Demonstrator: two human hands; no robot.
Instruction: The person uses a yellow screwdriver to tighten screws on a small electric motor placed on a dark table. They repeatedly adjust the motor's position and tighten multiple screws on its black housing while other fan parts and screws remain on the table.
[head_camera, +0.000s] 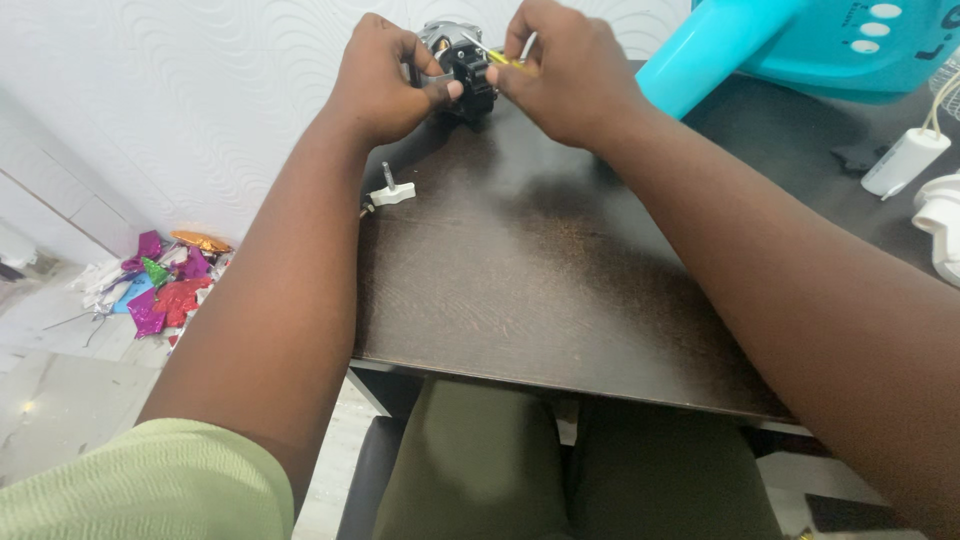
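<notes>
My one camera sits on my head and looks steeply down and forward over my arms. It takes in my lap at the bottom, the dark table (520, 270) from its near edge to the far edge by the white wall (200, 100), and the floor off its left edge.

Both hands at 12 o'clock: left hand (378, 82) grips small motor (458, 62); right hand (565, 72) pinches yellow-handled screwdriver (497, 57) against it. White knob (392, 191) on dark table (520, 290), 11 o'clock.
</notes>
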